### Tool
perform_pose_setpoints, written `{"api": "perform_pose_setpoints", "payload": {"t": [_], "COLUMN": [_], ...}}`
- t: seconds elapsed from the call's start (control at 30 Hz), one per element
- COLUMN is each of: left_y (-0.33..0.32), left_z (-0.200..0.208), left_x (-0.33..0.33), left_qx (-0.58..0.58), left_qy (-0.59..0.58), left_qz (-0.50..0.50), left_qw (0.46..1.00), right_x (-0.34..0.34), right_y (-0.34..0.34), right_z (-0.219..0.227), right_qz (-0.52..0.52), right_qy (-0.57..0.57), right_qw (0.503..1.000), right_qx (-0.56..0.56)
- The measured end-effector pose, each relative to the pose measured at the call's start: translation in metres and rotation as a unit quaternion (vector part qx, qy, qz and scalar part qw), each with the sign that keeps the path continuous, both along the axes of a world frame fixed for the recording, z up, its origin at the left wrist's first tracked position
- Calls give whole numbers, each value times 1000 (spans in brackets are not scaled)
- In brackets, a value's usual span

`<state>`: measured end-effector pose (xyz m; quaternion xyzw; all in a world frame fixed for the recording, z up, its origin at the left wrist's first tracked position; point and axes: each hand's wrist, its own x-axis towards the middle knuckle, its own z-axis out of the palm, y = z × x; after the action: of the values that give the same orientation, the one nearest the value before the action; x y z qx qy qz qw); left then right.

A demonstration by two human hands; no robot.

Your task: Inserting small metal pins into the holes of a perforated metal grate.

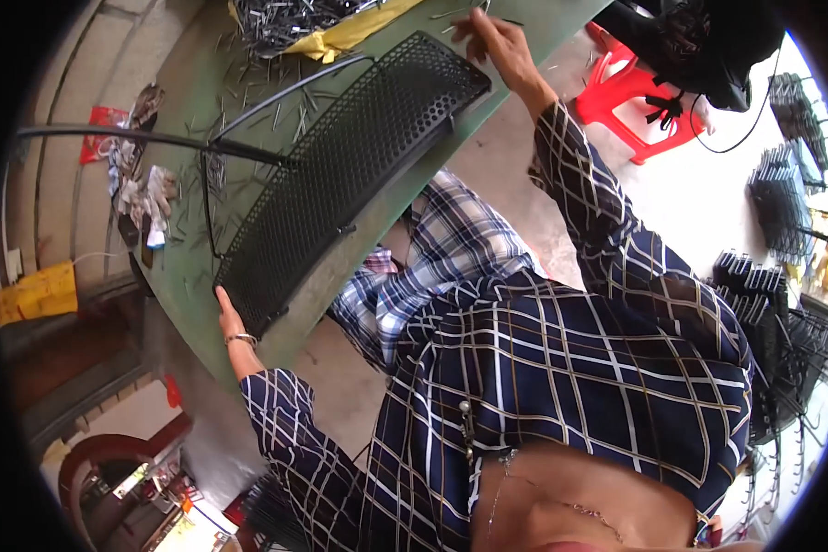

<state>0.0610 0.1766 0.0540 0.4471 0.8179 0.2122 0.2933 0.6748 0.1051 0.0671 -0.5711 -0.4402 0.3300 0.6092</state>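
Left hand (228,317) clasping black perforated panel (350,170) on green bench (189,267); right hand (497,41) pinching thin wire, barely discernible

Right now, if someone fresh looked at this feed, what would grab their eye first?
First the long black perforated metal panel lying slantwise across the green table, a thin wire frame along its far side. The left hand touches its near end; the right hand reaches past its far end among loose metal pins. Next, the heap of pins on yellow cloth at the top, and the red plastic stool on the right.
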Motion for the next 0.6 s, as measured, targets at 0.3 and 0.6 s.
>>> {"api": "perform_pose_setpoints", "payload": {"t": [0.3, 0.6], "left_y": [-23, -43], "left_z": [-17, -30], "left_x": [-84, -147], "left_qx": [-25, -71], "left_qy": [-62, 67], "left_qz": [-19, -19], "left_qw": [998, 995], "right_x": [-81, -135], "right_y": [5, -42], "right_z": [-74, -54], "right_qz": [26, 129], "right_qy": [157, 276], "right_qw": [984, 950], "right_qx": [-75, -74]}}
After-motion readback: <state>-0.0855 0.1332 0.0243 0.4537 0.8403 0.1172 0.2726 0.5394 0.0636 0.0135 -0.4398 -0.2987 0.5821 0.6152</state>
